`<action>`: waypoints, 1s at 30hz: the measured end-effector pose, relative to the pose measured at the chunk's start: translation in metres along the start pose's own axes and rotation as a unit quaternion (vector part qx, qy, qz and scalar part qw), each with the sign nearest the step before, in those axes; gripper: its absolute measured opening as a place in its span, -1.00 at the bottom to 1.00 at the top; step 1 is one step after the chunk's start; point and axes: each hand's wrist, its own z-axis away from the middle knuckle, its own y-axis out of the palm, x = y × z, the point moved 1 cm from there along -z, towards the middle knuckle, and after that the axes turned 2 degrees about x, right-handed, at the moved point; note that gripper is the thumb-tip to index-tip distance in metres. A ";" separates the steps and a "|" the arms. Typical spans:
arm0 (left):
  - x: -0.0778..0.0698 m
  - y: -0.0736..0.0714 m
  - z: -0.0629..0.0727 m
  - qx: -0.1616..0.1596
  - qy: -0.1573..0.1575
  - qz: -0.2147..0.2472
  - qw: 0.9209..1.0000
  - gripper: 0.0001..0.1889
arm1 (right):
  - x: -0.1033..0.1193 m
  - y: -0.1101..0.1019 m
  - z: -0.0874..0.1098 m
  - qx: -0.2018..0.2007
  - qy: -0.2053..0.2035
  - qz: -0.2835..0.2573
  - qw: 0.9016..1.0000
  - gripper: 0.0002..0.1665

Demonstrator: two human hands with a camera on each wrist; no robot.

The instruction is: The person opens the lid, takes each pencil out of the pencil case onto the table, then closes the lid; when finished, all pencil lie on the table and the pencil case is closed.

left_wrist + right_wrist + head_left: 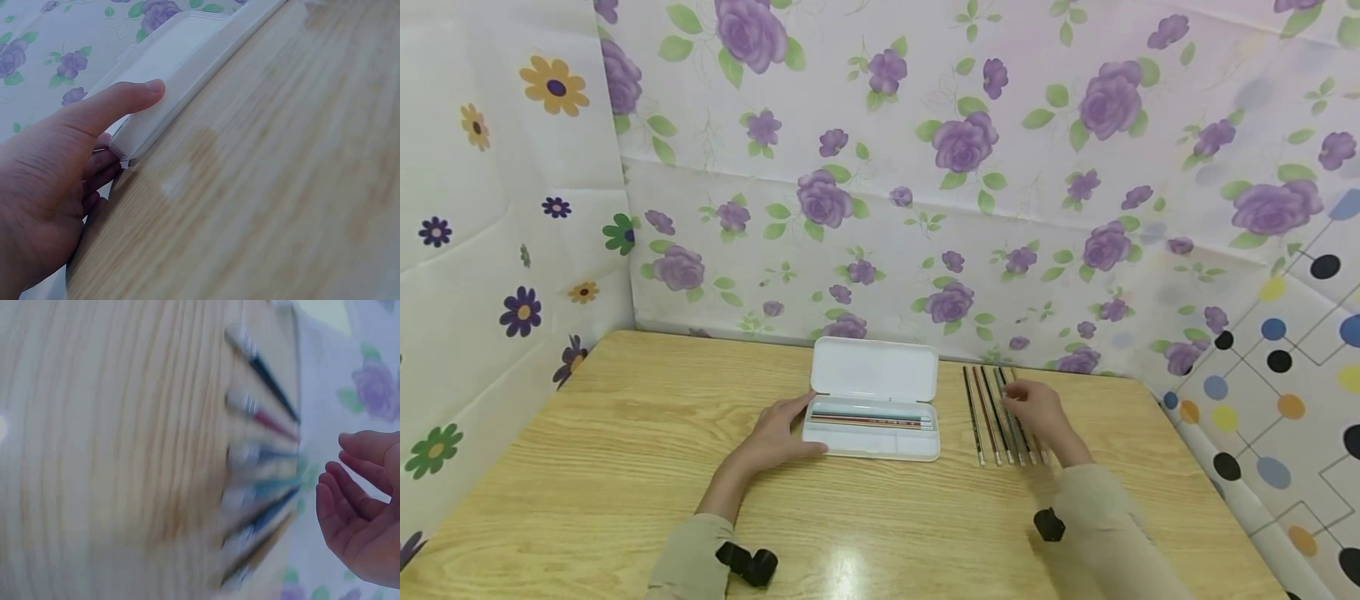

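Note:
A white pencil case (850,446) lies with its lid (874,368) raised at the back. Pencils (868,420) lie lengthwise in its rear compartment. My left hand (775,435) holds the case's left end; the left wrist view shows the thumb (134,98) on the front wall and the other fingers around the corner. To the right of the case, several dark and coloured pencils (987,417) lie side by side, their white-tipped ends nearer me. Over the right side of this row hovers my right hand (1041,412), its fingers loosely bent with nothing visible between them in the right wrist view.
The wood-grain table (850,517) has its far edge against a cloth with purple flowers (966,146). Patterned cloths also hang at the left and right sides. Black wrist cameras (1048,525) are worn at both sleeves.

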 end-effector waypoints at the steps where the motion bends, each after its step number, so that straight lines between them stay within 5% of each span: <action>1: 0.000 0.000 0.000 0.000 -0.002 0.002 1.000 0.02 | 0.006 0.003 -0.001 0.006 -0.009 0.000 1.000 -0.61; 16: 0.001 0.000 -0.001 0.001 0.006 0.002 1.000 0.01 | 0.073 0.056 -0.014 0.082 -0.104 0.014 0.991 -0.80; 23: 0.001 0.000 -0.002 0.001 0.010 0.005 1.000 0.01 | 0.091 0.081 -0.016 0.100 -0.108 -0.015 0.989 -0.79; 30: 0.000 -0.001 -0.001 0.001 0.006 0.008 1.000 0.01 | 0.101 0.101 -0.018 0.112 -0.158 -0.003 0.981 -0.78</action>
